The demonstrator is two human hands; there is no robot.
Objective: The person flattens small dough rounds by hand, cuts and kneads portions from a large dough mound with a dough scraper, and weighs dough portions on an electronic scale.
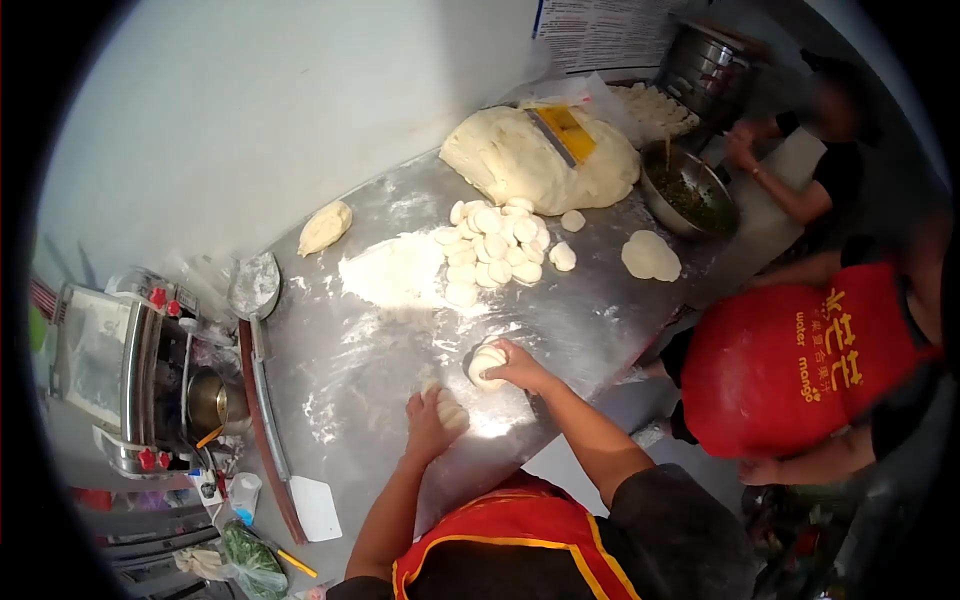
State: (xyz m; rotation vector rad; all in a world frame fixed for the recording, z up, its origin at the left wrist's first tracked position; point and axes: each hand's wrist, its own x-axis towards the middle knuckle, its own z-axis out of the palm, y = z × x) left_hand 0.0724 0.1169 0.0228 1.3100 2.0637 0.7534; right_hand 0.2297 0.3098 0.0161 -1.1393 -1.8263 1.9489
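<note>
The left hand (432, 428) curled round dough (453, 413) while the right hand (522, 367) gripped a ball (486, 367), both probably soft, best held around the sides.

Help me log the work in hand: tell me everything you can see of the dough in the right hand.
The dough is a pale, rounded, soft-looking lump. Curved lines cross its top; whether they are folds or stacked layers, I can't tell. The right hand grips its right side, leaving the left side exposed. It appears to rest on the metal table, beyond and to the right of the left hand. Its underside is hidden.
</note>
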